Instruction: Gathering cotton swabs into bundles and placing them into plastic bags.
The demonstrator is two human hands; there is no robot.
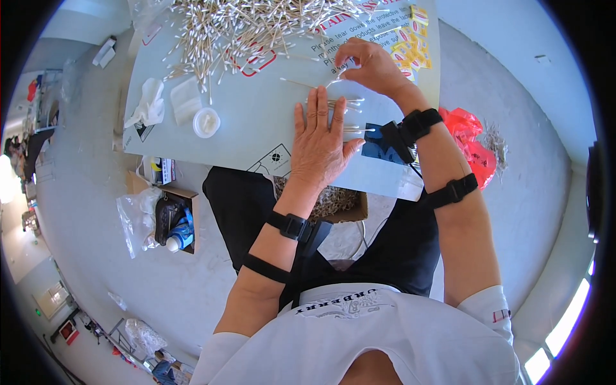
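Note:
My left hand (319, 144) lies flat on the table with its fingers stretched out. Under and beside its fingers is a small bunch of cotton swabs (351, 102), their tips sticking out to the right. Farther up and to the right, my right hand (378, 67) is closed in a pinch. A thin whitish strand (333, 81) shows by its fingertips; exactly what they grip is unclear. One loose cotton swab (296, 83) lies just beyond my left fingertips. A large heap of cotton swabs (256, 32) spreads across the far side of the table.
Yellow packets (414, 48) lie at the far right of the table (237, 151). At the left are a round white container (206, 122) and a crumpled white glove or cloth (151, 101). A red plastic bag (468, 141) is on the right; an open carton (194, 224) stands at lower left.

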